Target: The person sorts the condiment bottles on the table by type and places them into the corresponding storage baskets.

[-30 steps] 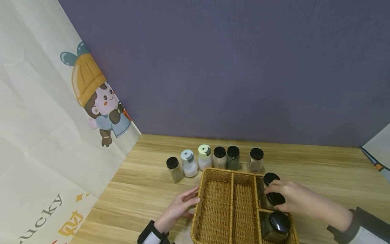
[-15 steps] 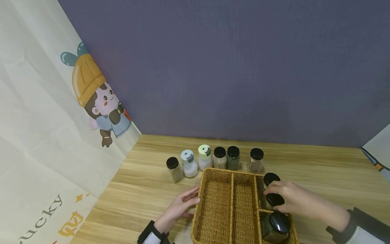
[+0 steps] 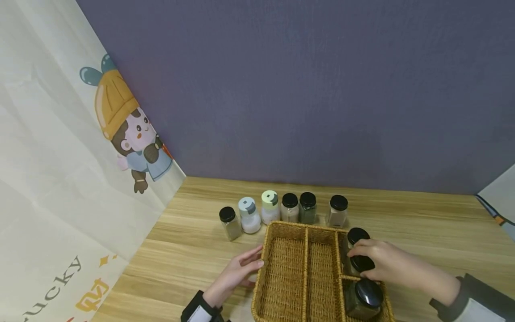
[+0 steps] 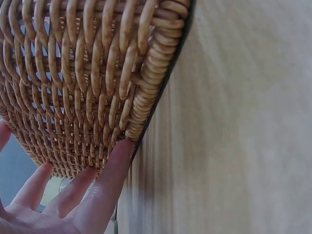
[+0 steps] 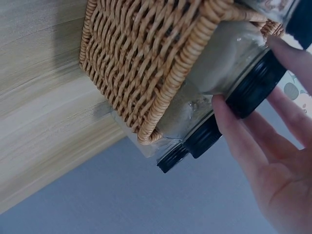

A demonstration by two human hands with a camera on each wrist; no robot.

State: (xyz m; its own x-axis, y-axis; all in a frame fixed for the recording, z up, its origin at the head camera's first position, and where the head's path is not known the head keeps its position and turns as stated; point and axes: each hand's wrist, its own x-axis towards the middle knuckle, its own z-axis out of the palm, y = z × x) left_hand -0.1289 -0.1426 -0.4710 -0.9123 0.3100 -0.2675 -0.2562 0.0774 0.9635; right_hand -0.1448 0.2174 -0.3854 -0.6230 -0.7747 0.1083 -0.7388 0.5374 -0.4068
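A woven wicker basket [image 3: 306,273] with several compartments sits at the front of the wooden table. My left hand [image 3: 237,272] rests against its left wall, and in the left wrist view the fingertips touch the weave with fingers extended. Over the back right compartment, my right hand [image 3: 382,260] grips the black lid of a clear spice jar [image 5: 226,56] by its sides. Right behind it in the same compartment stands another black-lidded jar [image 3: 357,236]. A wider jar with a glossy black lid [image 3: 369,293] occupies the front right compartment.
Behind the basket stand a black-lidded jar [image 3: 231,224], a shaker with a pale blue top [image 3: 250,217], a shaker with a yellow-green top [image 3: 270,208] and more black-lidded jars [image 3: 307,209]. A purple-grey panel [image 3: 297,98] rises along the table's back edge.
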